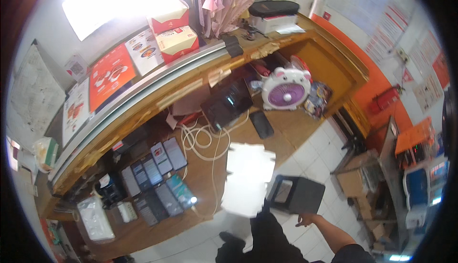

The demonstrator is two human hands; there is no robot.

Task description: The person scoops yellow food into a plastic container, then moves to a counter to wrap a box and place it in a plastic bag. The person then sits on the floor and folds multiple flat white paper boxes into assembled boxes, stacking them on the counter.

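We find white notched sheet (248, 179) flat, folding seemingly not begun; right hand (307, 219) by black box (305, 195), grip unclear; left hand unseen.

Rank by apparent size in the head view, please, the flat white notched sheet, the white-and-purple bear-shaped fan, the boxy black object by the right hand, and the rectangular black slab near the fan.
1. Flat white notched sheet
2. Bear-shaped fan and boxy black object: too alike to rank
3. Black slab

The view (wide fisheye, head-high) looks down over the desk (286, 128).
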